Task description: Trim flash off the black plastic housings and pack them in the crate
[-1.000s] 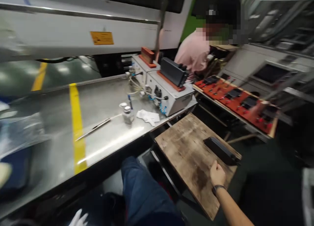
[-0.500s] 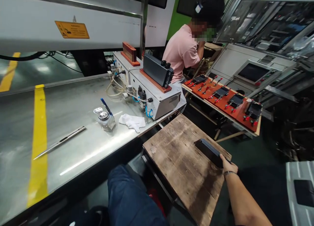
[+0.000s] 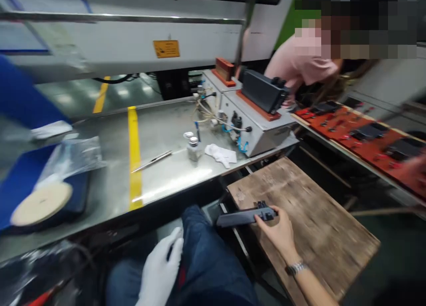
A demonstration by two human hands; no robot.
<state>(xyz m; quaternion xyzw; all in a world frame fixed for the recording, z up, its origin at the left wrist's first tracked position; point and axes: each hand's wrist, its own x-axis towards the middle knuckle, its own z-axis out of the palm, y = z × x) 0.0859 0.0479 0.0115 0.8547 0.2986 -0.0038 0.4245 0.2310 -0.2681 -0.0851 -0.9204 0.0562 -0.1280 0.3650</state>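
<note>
My bare right hand, with a metal watch on its wrist, grips one end of a long dark grey housing. Black fittings stand out at the gripped end, and the housing is held level over the near edge of a wooden board. In a white glove, my left hand is over my lap, thumb apart from the fingers and nothing in it. A similar dark housing stands on a reddish-brown fixture on a grey box with hoses.
The metal bench carries a pen-like metal tool, a glass jar, a white cloth and a round pale pad. A co-worker in pink sits behind a red fixture board.
My right hand has brought the housing off the wooden board leftward, towards my lap. My gloved left hand has come into view. The camera has turned left.
</note>
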